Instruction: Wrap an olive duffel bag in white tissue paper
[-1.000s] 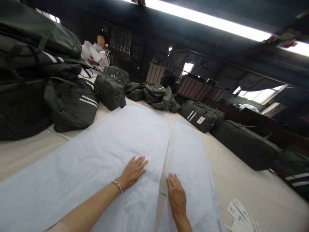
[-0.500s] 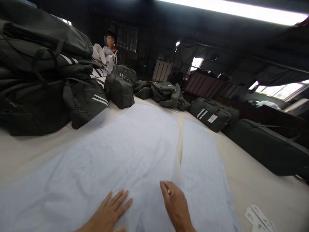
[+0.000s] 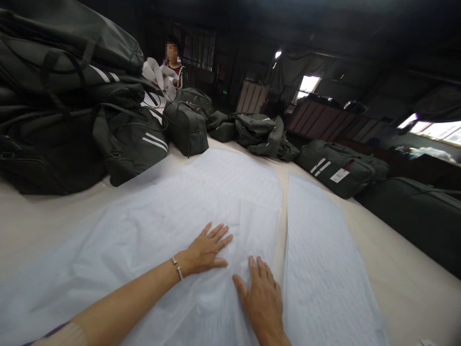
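Observation:
Two stacks of thin white tissue sheets lie on a cream table [image 3: 396,259]. The wide left stack [image 3: 151,226] carries both my hands. My left hand [image 3: 207,250] lies flat on it with fingers spread, a bracelet at the wrist. My right hand [image 3: 261,298] rests flat beside it, fingers stretched out, close to the stack's right edge. The narrower right stack [image 3: 320,250] lies alongside with a thin gap between them. Neither hand holds anything.
Dark green duffel bags are piled high at the left [image 3: 65,105]. More bags lie across the back [image 3: 185,127] and along the right [image 3: 336,168]. A person [image 3: 175,65] stands at the far end with white paper.
My right hand has shifted from the gap between the stacks onto the left stack and laid flat. My left hand drew back toward me, then reached forward again. The view swung right.

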Motion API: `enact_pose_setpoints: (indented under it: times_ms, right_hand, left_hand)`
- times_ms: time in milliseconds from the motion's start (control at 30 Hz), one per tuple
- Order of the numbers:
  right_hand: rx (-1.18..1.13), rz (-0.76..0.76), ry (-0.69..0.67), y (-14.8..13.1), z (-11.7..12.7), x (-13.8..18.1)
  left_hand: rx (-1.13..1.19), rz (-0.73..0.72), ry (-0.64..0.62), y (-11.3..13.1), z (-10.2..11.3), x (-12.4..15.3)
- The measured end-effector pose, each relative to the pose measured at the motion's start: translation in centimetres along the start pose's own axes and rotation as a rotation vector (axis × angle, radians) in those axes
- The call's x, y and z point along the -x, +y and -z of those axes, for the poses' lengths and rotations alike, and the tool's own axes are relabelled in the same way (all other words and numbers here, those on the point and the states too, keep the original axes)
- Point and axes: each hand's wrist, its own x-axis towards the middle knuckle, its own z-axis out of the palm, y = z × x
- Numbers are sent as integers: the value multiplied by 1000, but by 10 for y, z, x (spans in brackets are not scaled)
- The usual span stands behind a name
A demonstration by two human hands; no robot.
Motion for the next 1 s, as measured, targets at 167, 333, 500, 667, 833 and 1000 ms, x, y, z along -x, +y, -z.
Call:
enact_pose_setpoints:
  times_ms: [167, 333, 500, 667, 833, 1000]
  right_hand:
    - [-36, 66, 102, 11, 29, -55]
    - [-74, 79, 12, -2, -15, -72]
    - [10, -146, -96, -21, -22, -49]
    - [74, -128, -154, -34, -10, -31]
    - [94, -93, -131, -44, -10, -23]
    - [92, -59, -75, -43, -13, -21]
  left_hand:
    - [-17, 48, 131, -1, -30, 8]
    - [-67, 171, 198, -4, -34, 12]
    - [29, 316, 308, -17, -33, 28]
    - [164, 278, 360, -14, -23, 39]
    - [72, 138, 227, -1, -20, 35]
    - [2, 143, 90, 7, -13, 28]
